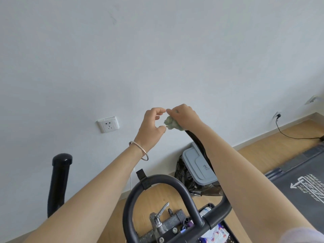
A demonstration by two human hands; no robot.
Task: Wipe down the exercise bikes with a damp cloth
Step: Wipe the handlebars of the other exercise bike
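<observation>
A bunched pale green cloth (171, 122) sits on the top end of the bike's right black handlebar (198, 142), and my right hand (184, 116) grips it from above. My left hand (152, 128), with a silver bangle on the wrist, hovers just left of the cloth, thumb and forefinger curved toward it; the thumb tip is at the cloth's edge. The bike's dark grey loop handlebar (157, 179) curves below my arms. Its left handle end (60, 172) rises at the left.
A white wall with a socket (108, 124) is straight ahead. A grey-lidded bin with a black bag (196, 165) stands on the wooden floor by the wall. A treadmill deck (301, 185) lies right. A cable (287, 132) runs from a second socket.
</observation>
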